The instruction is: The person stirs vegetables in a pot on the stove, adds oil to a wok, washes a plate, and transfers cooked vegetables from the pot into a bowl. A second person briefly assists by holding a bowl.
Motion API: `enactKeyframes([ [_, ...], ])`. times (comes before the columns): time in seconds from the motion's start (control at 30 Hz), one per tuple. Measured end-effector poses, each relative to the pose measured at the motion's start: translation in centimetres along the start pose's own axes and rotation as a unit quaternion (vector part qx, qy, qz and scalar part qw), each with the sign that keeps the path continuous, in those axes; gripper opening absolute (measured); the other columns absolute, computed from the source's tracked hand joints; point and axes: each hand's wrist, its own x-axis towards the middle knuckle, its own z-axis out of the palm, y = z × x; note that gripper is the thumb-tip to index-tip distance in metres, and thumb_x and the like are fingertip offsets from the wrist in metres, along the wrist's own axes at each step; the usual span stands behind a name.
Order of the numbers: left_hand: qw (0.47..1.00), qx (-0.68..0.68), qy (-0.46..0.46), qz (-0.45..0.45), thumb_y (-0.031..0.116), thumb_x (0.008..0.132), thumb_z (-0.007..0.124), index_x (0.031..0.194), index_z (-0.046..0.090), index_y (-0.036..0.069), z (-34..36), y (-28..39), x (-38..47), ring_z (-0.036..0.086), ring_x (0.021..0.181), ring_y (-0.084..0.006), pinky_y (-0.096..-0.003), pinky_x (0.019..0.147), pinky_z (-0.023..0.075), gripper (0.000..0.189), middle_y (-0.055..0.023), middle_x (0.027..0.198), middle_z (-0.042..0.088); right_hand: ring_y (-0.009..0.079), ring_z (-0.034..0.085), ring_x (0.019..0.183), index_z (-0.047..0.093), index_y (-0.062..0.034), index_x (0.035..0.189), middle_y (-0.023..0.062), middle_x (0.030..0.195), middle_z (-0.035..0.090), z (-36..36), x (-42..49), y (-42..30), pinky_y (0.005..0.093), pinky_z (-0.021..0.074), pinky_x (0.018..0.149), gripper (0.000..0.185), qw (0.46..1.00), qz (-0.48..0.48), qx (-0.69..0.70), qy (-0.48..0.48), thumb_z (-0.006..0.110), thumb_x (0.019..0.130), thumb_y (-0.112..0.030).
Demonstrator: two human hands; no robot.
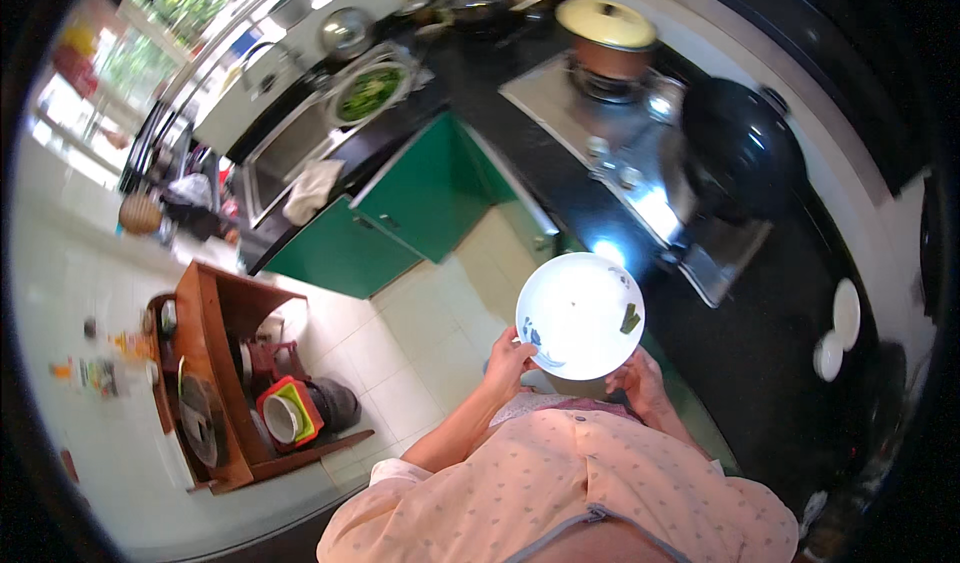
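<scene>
A white plate (pixel 574 319) with blue floral marks near its rim is held in front of my body. My left hand (pixel 511 360) grips its lower left edge, the thumb lying over the rim. At the lower right edge, my right hand (pixel 637 383) supports the plate, its fingers partly hidden underneath. Small dark green pieces (pixel 629 318), perhaps leafy vegetable, lie on the plate's right side. Beyond the plate, a bright patch of light falls on the black countertop.
A gas stove (pixel 551 98) carries a pot with a yellow lid (pixel 606 23) and a black wok (pixel 739 143). Leafy greens (pixel 370 93) fill a colander by the sink (pixel 289 154). Green cabinet doors (pixel 431 188) line the corner. A wooden cabinet (pixel 225 383) stands at left.
</scene>
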Motion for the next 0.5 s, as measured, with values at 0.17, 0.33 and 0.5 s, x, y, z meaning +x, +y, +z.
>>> enactKeyframes([
  [0.17,0.982,-0.113,0.090,0.118,-0.003,0.066,0.048,0.104,0.043,0.001,-13.9,6.1,-0.5,0.058,0.076,-0.0166,-0.0288,0.064,0.0500,0.038,-0.0094,0.091,0.056,0.0176,0.059,0.061,0.046,0.0026,0.104,0.0107,0.078,0.059,14.6,9.8,4.4,0.0296,0.0499,0.055,0.032,0.986,0.069,-0.116,-0.097,0.052,0.083,-0.020],
  [0.33,0.930,-0.255,0.138,0.224,-0.003,0.064,0.048,0.093,0.044,0.005,-23.7,11.8,-0.2,0.049,0.060,-0.0090,-0.0200,0.050,0.0381,0.031,-0.0024,0.075,0.053,0.0175,0.058,0.060,0.047,0.0031,0.100,0.0111,0.077,0.059,26.1,17.8,8.7,0.0299,0.0500,0.055,0.032,0.966,0.094,-0.148,-0.190,0.052,0.083,-0.023],
  [0.5,0.877,-0.359,0.172,0.270,-0.002,0.064,0.046,0.107,0.042,0.002,-30.7,15.9,1.1,0.055,0.084,-0.0155,-0.0269,0.069,0.0473,0.043,-0.0063,0.096,0.054,0.0168,0.059,0.061,0.053,-0.0032,0.100,0.0090,0.076,0.061,34.6,26.1,10.4,0.0297,0.0503,0.055,0.028,0.931,0.135,-0.143,-0.307,0.047,0.089,-0.028],
])
